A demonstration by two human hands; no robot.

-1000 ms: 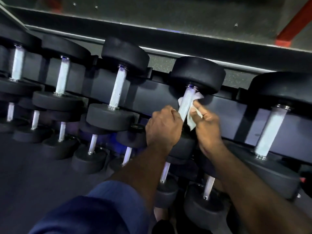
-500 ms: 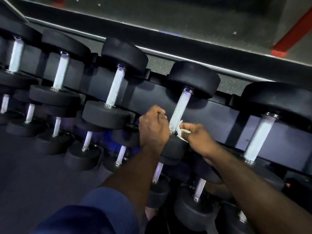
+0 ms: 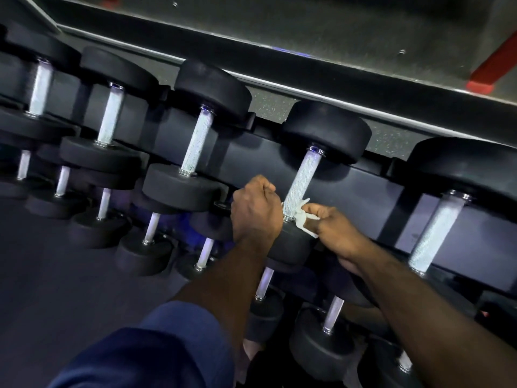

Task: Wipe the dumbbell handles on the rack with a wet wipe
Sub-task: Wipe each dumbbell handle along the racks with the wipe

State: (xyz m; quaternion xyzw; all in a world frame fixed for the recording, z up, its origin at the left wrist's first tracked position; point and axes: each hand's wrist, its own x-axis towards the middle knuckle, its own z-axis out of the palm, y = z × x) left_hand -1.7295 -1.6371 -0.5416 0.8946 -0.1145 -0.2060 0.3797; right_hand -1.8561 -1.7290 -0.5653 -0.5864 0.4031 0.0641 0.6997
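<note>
Black dumbbells with knurled silver handles lie in rows on a dark rack [image 3: 372, 191]. A white wet wipe [image 3: 300, 218] is looped round the lower end of one top-row dumbbell handle [image 3: 303, 177]. My right hand [image 3: 333, 228] pinches the wipe's right end just right of the handle. My left hand [image 3: 256, 208] is curled into a fist against the handle's left side, where a bit of the wipe shows at its knuckles. The front head of this dumbbell [image 3: 293, 247] is partly hidden under both wrists.
Neighbouring top-row handles stand to the left [image 3: 197, 141] and right [image 3: 436, 233]. Smaller dumbbells fill the lower tiers [image 3: 333, 315]. A mirror wall with a red post [image 3: 492, 71] runs behind the rack. Dark floor lies at lower left.
The wipe and my right hand slid down the handle from its upper end to its lower end. My left hand stayed beside the handle. The camera moved slightly.
</note>
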